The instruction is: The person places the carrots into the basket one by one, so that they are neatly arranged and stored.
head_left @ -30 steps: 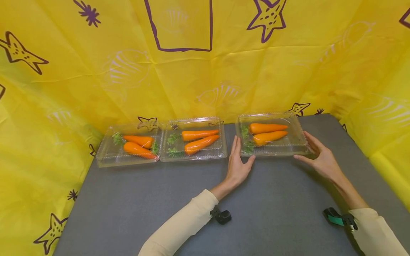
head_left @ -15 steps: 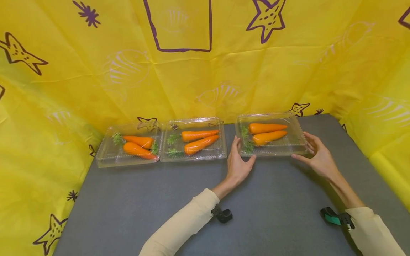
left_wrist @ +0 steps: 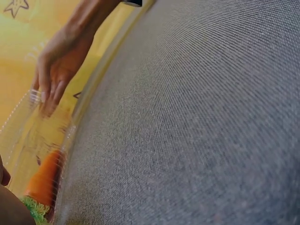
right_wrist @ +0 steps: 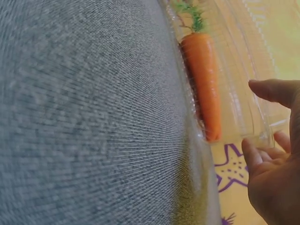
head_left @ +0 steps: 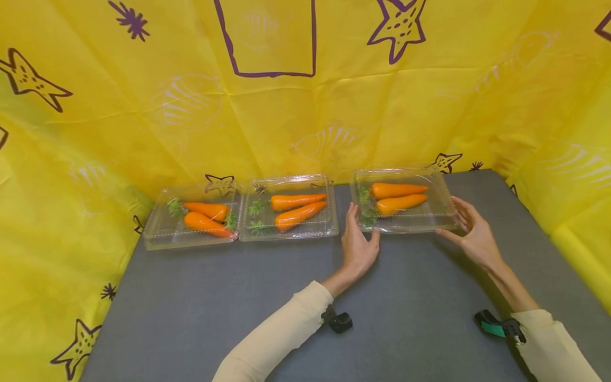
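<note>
A clear plastic clamshell container (head_left: 406, 223) with two carrots (head_left: 400, 203) and green tops inside rests on the grey table toward the back right. At its left end, my left hand (head_left: 359, 249) has its fingers along the side and the thumb near the front corner. My right hand (head_left: 479, 239) is at the opposite end, fingers extended against the side wall and thumb near the front rim. The right wrist view shows the fingers touching the container's end and the thumb (right_wrist: 272, 89) spread apart from them. Only a sliver of the left hand (left_wrist: 11, 206) shows in the left wrist view.
Two similar clear containers stand in a row to the left: a middle container (head_left: 329, 225) and a far-left container (head_left: 157, 233), each holding two carrots with green tops. A yellow patterned cloth (head_left: 267, 116) hangs behind the grey table (head_left: 215, 297) and along both sides.
My left forearm has shifted slightly right, and its thumb sits a little closer to the fingers. My right forearm has drifted slightly left. The containers stay practically where they were.
</note>
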The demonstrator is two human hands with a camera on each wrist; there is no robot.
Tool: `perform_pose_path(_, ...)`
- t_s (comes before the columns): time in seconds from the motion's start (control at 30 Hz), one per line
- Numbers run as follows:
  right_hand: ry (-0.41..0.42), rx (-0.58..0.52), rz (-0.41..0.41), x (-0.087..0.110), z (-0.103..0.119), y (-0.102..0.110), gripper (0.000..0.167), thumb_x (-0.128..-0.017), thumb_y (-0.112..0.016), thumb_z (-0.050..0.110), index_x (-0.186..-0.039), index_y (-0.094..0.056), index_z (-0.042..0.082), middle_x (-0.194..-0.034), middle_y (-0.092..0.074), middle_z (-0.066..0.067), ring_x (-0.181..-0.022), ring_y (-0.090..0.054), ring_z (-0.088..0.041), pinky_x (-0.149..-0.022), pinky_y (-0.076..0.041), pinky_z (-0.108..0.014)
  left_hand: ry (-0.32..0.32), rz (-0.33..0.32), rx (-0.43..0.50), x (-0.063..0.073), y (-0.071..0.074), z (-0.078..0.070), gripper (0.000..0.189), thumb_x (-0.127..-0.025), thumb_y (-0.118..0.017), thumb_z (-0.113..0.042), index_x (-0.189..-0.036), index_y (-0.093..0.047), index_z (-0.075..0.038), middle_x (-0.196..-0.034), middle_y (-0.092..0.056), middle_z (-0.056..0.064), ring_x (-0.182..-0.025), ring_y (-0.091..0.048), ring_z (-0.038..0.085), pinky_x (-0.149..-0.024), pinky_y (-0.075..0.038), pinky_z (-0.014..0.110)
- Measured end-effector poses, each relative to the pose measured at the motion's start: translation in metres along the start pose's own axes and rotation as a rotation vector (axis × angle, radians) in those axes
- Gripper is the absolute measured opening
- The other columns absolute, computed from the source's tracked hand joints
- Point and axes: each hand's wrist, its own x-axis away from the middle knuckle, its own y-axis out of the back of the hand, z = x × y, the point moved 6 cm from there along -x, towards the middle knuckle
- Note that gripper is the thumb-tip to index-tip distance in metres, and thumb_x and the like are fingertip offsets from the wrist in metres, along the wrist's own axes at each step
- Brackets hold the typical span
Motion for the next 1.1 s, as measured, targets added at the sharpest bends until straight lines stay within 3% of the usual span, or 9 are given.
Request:
perform_pose_path(0.2,0.012,-0.021,-0.028,0.0015,-0.0058,-0.0001,0.080,-0.088,-0.072,0.004,-0.155,-0.028,0.011,-0.156,-0.030,-0.019,-0.128,-0.044,-0.004,-0.099,-0.035,-0.004,-0.007,-0.002,-0.011,0.0019,-0.0032,0.0005,0.062,-0.093,-0.061,-0.008,-0.148,-0.032,-0.002,-0.159,-0.029,0.006,-0.132,-0.046,0.027,-0.105,-0.042,0.053)
perform_pose_path(0.3,0.036,-0.048,-0.051,0.0018,-0.0057,-0.0002,0.075,-0.090,-0.068,0.002,-0.154,-0.030,0.011,-0.157,-0.031,-0.014,-0.122,-0.045,0.003,-0.098,-0.037,-0.004,-0.013,-0.002,-0.026,0.0026,-0.0044,-0.0002,0.059,-0.095,-0.058,-0.008,-0.148,-0.032,-0.002,-0.159,-0.029,0.006,-0.122,-0.054,0.029,-0.101,-0.043,0.055)
perform_pose_path(0.5,0.072,-0.113,-0.070,0.0018,-0.0010,-0.0005,0.066,-0.093,-0.063,-0.002,-0.152,-0.035,0.008,-0.156,-0.034,-0.012,-0.119,-0.051,0.004,-0.094,-0.042,-0.006,-0.014,0.004,-0.059,0.0035,-0.0039,-0.0018,0.054,-0.099,-0.052,-0.008,-0.149,-0.032,-0.003,-0.159,-0.028,0.005,-0.106,-0.061,0.030,-0.097,-0.045,0.056)
perform_pose_path(0.7,0.109,-0.250,-0.062,0.0020,0.0006,-0.0008,0.061,-0.093,-0.058,-0.008,-0.149,-0.037,0.001,-0.153,-0.039,-0.005,-0.118,-0.052,0.006,-0.098,-0.040,-0.007,-0.025,0.002,-0.095,0.0037,-0.0035,-0.0040,0.051,-0.100,-0.048,-0.006,-0.148,-0.032,-0.001,-0.159,-0.029,0.006,-0.075,-0.058,0.025,-0.086,-0.049,0.054)
perform_pose_path(0.83,0.118,-0.321,-0.041,0.0015,-0.0005,-0.0011,0.059,-0.093,-0.055,-0.011,-0.149,-0.037,-0.002,-0.153,-0.040,-0.006,-0.117,-0.053,0.005,-0.098,-0.040,-0.007,-0.024,0.009,-0.123,0.0042,-0.0033,-0.0051,0.051,-0.099,-0.047,-0.004,-0.148,-0.032,0.000,-0.159,-0.029,0.008,-0.078,-0.060,0.027,-0.085,-0.050,0.052)
perform_pose_path(0.97,0.129,-0.249,-0.039,0.0009,-0.0009,-0.0007,0.058,-0.094,-0.055,-0.009,-0.149,-0.037,-0.002,-0.151,-0.042,-0.003,-0.115,-0.053,0.007,-0.094,-0.042,-0.005,-0.050,0.012,-0.134,0.0048,-0.0027,-0.0059,0.052,-0.098,-0.046,-0.001,-0.149,-0.032,0.002,-0.158,-0.028,0.013,-0.081,-0.061,0.029,-0.091,-0.049,0.054)
perform_pose_path(1.1,0.131,-0.202,-0.045,0.0005,-0.0008,0.0000,0.056,-0.095,-0.054,-0.008,-0.148,-0.037,-0.002,-0.149,-0.044,-0.001,-0.113,-0.053,0.009,-0.090,-0.043,-0.004,-0.103,0.004,-0.137,0.0051,-0.0024,-0.0067,0.052,-0.098,-0.044,0.000,-0.148,-0.032,0.006,-0.157,-0.028,0.018,-0.069,-0.057,0.025,-0.093,-0.049,0.055)
